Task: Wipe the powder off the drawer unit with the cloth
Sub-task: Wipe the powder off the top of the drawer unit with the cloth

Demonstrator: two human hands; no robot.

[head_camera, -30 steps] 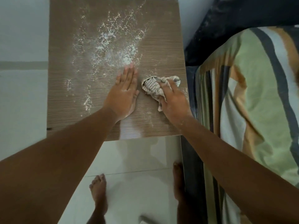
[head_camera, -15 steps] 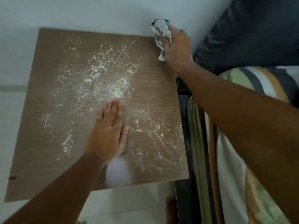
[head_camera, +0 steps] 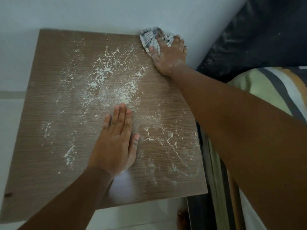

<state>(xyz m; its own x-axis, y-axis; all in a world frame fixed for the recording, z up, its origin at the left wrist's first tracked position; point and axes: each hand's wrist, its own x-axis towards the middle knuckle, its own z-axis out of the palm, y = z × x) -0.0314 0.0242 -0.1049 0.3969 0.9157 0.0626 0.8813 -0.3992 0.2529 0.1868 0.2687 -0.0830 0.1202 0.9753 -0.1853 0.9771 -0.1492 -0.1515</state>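
Observation:
The brown wood-grain top of the drawer unit [head_camera: 49, 130] fills the middle of the view. White powder [head_camera: 106, 80] is scattered across its centre, with thinner smeared streaks at the near right. My right hand [head_camera: 167, 55] presses a crumpled checked cloth [head_camera: 150, 39] onto the far right corner of the top, fingers spread over it. My left hand [head_camera: 116, 143] lies flat, palm down, on the middle of the top just below the thickest powder, holding nothing.
A pale wall [head_camera: 99, 12] runs behind the unit. A bed with a striped sheet [head_camera: 272, 90] and a dark headboard [head_camera: 257, 34] stands close on the right. Pale floor tiles [head_camera: 141, 216] show below the front edge.
My right hand has lowered the cloth from above the far right corner down flat onto the top. The left hand has stayed in place.

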